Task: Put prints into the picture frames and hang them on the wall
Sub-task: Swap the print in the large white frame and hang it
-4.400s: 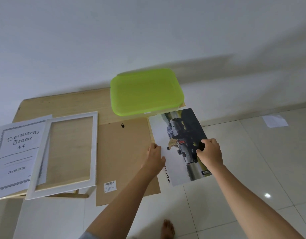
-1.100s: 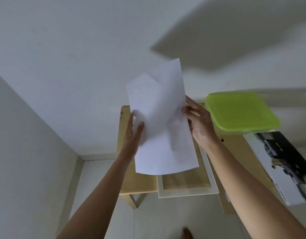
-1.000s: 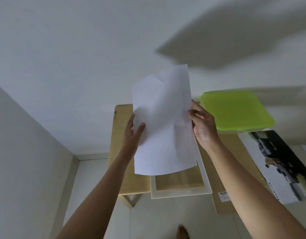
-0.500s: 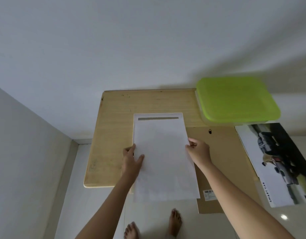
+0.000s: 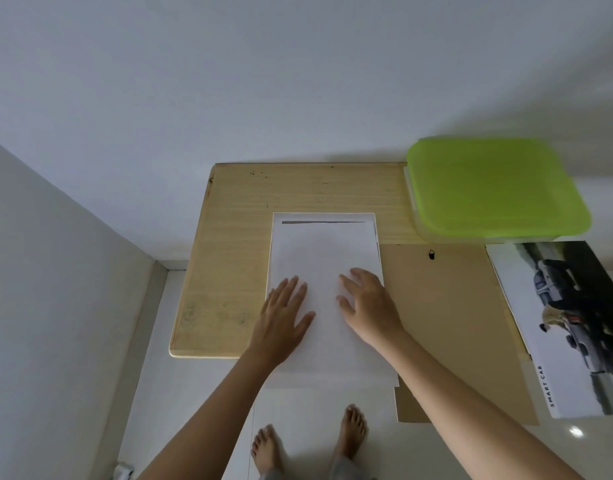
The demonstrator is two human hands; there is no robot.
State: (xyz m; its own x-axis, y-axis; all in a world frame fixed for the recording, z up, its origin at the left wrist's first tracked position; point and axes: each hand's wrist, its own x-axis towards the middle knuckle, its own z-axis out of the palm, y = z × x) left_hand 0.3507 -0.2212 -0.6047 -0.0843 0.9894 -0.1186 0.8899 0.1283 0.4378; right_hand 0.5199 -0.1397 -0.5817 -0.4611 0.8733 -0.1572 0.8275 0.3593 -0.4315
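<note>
- Step in hand, by the look: pressing white sheet (image 5: 324, 258) flat over frame (image 5: 332, 382) on wooden surface (image 5: 236, 258); left grip (image 5: 282, 320) and right grip (image 5: 369, 306) splayed, palms down, clasping nothing.
- Next likely calls for car print (image 5: 568, 327), lying far right, overlapping brown backing board (image 5: 447, 323).
- Green box (image 5: 495, 188) at back right, apart from the work; in the way: sheet itself, covering frame opening.

Soft, cool, even light, a bit dim, no hard shadows. The white sheet (image 5: 324, 251) under the fingers of the left hand (image 5: 284, 317) and right hand (image 5: 367, 306) is near flat white with little texture, and only faint soft shadow hugs the fingers. Broad blurry shadow on the wall (image 5: 506, 98) far up-right of the right fingers, above the green lid (image 5: 495, 188), whose edges look smeared. Small glint on the floor tile (image 5: 575, 432) down-right of the right fingers. Wide-angle bend: the table (image 5: 236, 271) edge left of the left fingers leans.
</note>
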